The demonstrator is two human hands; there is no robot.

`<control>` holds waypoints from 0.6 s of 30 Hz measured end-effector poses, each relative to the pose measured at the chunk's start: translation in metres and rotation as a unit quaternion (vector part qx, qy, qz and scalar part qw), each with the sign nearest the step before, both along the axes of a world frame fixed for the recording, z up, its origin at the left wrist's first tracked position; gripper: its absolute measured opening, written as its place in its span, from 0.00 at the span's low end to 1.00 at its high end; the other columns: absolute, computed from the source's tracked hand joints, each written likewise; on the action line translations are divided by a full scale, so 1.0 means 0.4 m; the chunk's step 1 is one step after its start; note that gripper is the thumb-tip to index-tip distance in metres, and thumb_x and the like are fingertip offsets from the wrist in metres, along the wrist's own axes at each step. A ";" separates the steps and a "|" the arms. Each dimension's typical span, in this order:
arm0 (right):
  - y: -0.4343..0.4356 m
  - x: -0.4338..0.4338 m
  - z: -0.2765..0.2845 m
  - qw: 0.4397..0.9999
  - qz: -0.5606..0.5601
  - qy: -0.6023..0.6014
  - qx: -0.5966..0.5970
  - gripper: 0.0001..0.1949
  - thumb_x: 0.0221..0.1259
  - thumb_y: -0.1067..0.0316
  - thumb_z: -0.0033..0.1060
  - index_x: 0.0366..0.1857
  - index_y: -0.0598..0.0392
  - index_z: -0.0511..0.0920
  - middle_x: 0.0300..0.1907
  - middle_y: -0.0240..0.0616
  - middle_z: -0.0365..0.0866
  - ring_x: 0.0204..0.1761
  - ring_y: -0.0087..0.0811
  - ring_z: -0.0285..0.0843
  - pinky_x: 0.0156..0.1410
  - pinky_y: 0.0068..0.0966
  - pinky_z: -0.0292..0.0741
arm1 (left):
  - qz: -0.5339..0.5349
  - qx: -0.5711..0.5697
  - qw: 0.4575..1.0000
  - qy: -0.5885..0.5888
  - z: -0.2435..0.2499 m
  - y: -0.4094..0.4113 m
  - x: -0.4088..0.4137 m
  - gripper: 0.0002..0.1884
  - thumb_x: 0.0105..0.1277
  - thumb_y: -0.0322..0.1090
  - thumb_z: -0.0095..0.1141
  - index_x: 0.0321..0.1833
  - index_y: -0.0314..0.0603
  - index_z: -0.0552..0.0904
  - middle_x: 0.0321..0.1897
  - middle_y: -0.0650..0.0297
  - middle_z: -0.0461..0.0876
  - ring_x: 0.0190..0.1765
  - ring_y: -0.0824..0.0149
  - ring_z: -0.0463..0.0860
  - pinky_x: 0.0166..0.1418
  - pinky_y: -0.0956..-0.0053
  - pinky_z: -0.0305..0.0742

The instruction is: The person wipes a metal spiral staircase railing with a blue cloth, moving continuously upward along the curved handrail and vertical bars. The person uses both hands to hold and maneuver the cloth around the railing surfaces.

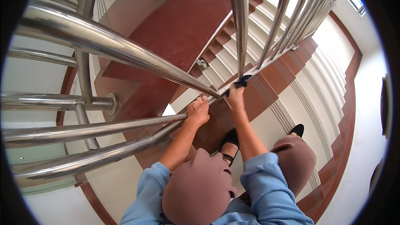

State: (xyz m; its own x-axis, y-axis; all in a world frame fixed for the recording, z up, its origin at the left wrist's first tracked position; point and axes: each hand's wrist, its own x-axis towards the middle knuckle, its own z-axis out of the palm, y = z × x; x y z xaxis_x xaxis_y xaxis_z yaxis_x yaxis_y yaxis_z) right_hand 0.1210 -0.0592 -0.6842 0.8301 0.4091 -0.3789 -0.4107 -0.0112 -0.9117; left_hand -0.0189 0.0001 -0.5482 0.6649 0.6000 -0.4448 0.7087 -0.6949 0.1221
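Observation:
My left hand (198, 111) is curled around the lower end of a stainless steel baluster (125, 127), close to the pale ledge at the staircase edge. My right hand (236, 97) grips a dark cloth (242, 82). That cloth lies against the foot of an upright steel baluster (240, 31), where it meets the ledge. Between the two hands another steel baluster (140, 57) comes down to the same ledge. The fingertips of my right hand are partly hidden by the cloth.
Beyond the railing, a lower flight of stairs (247, 45) descends past a dark red floor (175, 22). A small green-and-white object (202, 63) lies on its edge. To my right, grooved steps (300, 100) run along a white wall (372, 106). My bent knees (200, 190) are close below my arms.

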 end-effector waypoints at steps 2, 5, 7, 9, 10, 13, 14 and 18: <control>0.013 -0.106 0.002 0.968 0.001 -0.239 -0.073 0.26 0.67 0.73 0.51 0.67 0.70 0.58 0.68 0.58 0.59 0.69 0.52 0.60 0.75 0.40 0.57 | -0.010 0.015 1.000 -0.012 0.007 -0.009 0.006 0.23 0.55 0.25 0.55 0.55 0.35 0.68 0.46 0.44 0.78 0.52 0.42 0.80 0.55 0.51 0.76; -0.007 -0.231 0.119 0.973 0.074 -0.220 -0.009 0.31 0.64 0.77 0.51 0.70 0.70 0.53 0.74 0.64 0.48 0.74 0.60 0.51 0.78 0.38 0.52 | -0.007 0.065 0.998 -0.013 -0.050 0.006 -0.027 0.14 0.63 0.29 0.55 0.51 0.37 0.72 0.48 0.48 0.80 0.51 0.47 0.83 0.54 0.56 0.79; -0.019 -0.244 0.167 0.976 0.062 -0.206 0.031 0.31 0.64 0.77 0.51 0.72 0.63 0.54 0.76 0.63 0.44 0.75 0.62 0.49 0.77 0.42 0.54 | 0.001 0.049 0.998 -0.029 -0.037 0.001 -0.016 0.13 0.66 0.29 0.50 0.52 0.38 0.72 0.48 0.47 0.79 0.52 0.46 0.82 0.54 0.54 0.78; -0.052 -0.243 0.195 0.972 0.092 -0.215 -0.004 0.31 0.63 0.79 0.50 0.72 0.61 0.56 0.76 0.60 0.50 0.74 0.63 0.51 0.76 0.43 0.57 | 0.035 0.029 0.999 -0.017 -0.033 0.001 -0.013 0.18 0.64 0.29 0.52 0.57 0.41 0.69 0.50 0.45 0.78 0.55 0.44 0.79 0.57 0.50 0.75; -0.061 -0.229 0.164 0.957 0.111 -0.264 -0.054 0.32 0.59 0.80 0.50 0.71 0.59 0.60 0.75 0.56 0.55 0.73 0.61 0.55 0.74 0.45 0.59 | 0.015 0.040 0.999 -0.017 -0.024 -0.004 -0.018 0.22 0.59 0.28 0.57 0.57 0.40 0.70 0.51 0.47 0.77 0.56 0.45 0.79 0.59 0.50 0.74; -0.078 -0.135 0.174 0.798 0.178 -0.518 -0.251 0.31 0.51 0.77 0.53 0.66 0.56 0.69 0.73 0.44 0.63 0.70 0.52 0.61 0.68 0.44 0.65 | -0.016 0.067 0.998 0.003 -0.015 -0.007 -0.015 0.23 0.54 0.28 0.64 0.52 0.37 0.71 0.51 0.48 0.78 0.54 0.48 0.81 0.57 0.54 0.77; -0.071 -0.100 0.171 0.757 0.184 -0.565 -0.272 0.29 0.52 0.74 0.53 0.64 0.55 0.72 0.72 0.39 0.66 0.68 0.49 0.63 0.64 0.43 0.65 | -0.023 0.084 0.996 -0.008 -0.021 -0.011 -0.018 0.26 0.52 0.27 0.65 0.55 0.37 0.70 0.51 0.48 0.77 0.54 0.47 0.81 0.56 0.56 0.77; 0.004 0.001 0.144 0.653 0.284 -0.633 -0.305 0.18 0.60 0.69 0.50 0.52 0.59 0.81 0.61 0.41 0.75 0.61 0.43 0.70 0.62 0.37 0.66 | -0.014 0.061 0.998 0.023 0.003 -0.009 0.001 0.26 0.52 0.27 0.64 0.55 0.36 0.70 0.49 0.47 0.78 0.53 0.47 0.82 0.56 0.56 0.78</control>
